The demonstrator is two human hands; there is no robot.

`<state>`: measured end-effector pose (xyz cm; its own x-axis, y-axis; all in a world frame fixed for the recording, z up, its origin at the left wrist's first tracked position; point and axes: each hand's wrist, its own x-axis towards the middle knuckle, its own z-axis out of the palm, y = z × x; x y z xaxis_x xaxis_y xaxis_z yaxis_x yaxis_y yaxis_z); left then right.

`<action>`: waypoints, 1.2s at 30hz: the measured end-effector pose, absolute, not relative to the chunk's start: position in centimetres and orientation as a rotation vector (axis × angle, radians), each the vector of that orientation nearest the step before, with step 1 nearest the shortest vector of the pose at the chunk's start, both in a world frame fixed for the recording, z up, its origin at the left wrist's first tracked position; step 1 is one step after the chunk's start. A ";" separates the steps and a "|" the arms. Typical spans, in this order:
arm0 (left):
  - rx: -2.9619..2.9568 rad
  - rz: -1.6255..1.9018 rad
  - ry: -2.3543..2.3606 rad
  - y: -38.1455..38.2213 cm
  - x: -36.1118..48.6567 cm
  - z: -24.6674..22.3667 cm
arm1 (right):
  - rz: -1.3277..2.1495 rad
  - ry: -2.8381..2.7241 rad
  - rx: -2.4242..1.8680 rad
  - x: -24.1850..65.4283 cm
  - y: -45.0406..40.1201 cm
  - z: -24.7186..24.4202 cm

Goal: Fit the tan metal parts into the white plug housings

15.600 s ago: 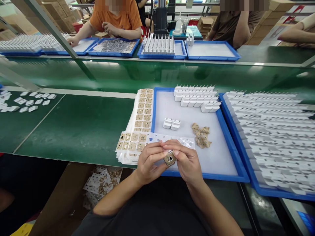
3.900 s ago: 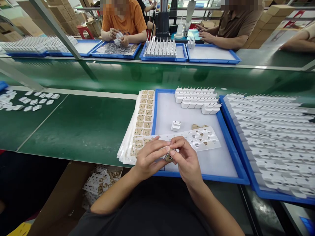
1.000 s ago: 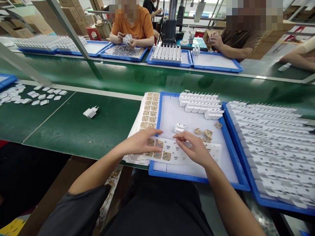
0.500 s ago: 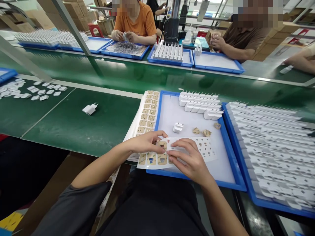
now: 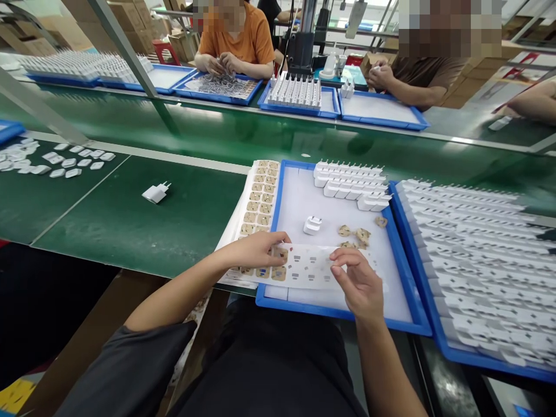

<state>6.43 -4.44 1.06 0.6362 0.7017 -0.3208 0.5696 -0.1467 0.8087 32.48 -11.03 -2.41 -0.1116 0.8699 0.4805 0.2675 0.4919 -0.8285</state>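
My left hand point(image 5: 258, 252) pinches a translucent sticker sheet point(image 5: 310, 269) between thumb and fingers at its left part. A few tan squares with small cut-outs remain on that end; the rest shows only small grey shapes. Above the sheet's right part hovers my right hand point(image 5: 360, 284), its fingers curled but apart, with nothing visible in them. Just beyond lie crumpled tan paper scraps point(image 5: 362, 236) and a single white plug adapter point(image 5: 313, 225), both in the blue-rimmed tray point(image 5: 278, 200). The sheet rests partly over the tray's near left corner.
Rows of white adapters point(image 5: 350, 174) stand at the tray's back. A second blue tray point(image 5: 434, 324) at right is packed with more. Left of my tray is a stack of sticker sheets point(image 5: 243, 211). One adapter point(image 5: 156, 192) lies on the green bench point(image 5: 99, 226). Co-workers sit opposite.
My right hand has moved right, away from the tan squares, and its fingers have parted. One tan square has left the sheet, and another tan scrap lies by the pile. The sheet sits flatter.
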 end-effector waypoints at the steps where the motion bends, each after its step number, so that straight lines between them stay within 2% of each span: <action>1: 1.956 0.180 1.093 -4.4 6.7 0.9 | 0.709 -1.616 -1.041 32.6 -11.0 -2.8; 6: 2.434 0.521 1.364 -3.0 10.3 0.1 | 0.736 -1.581 -1.207 32.4 -11.0 -3.9; 10: 2.581 0.426 1.224 -0.8 14.2 -0.1 | 0.738 -1.617 -1.275 32.4 -11.3 -4.0; 15: 2.395 0.380 1.152 -0.4 15.0 0.9 | 0.755 -1.547 -1.273 33.0 -11.7 -4.2; 20: 1.607 0.737 0.862 -4.3 10.9 1.6 | 0.880 -1.480 -1.048 32.8 -12.0 -3.2; 24: 1.184 0.874 0.701 -7.6 8.7 -0.1 | 1.045 -1.523 -0.792 31.0 -12.3 -1.4; 30: 1.218 0.915 0.637 -9.9 8.1 -2.3 | 1.136 -1.569 -0.701 28.6 -12.5 -0.1; 36: 1.484 0.993 0.936 -10.4 8.1 -2.7 | 1.199 -1.577 -0.732 28.1 -12.9 -0.5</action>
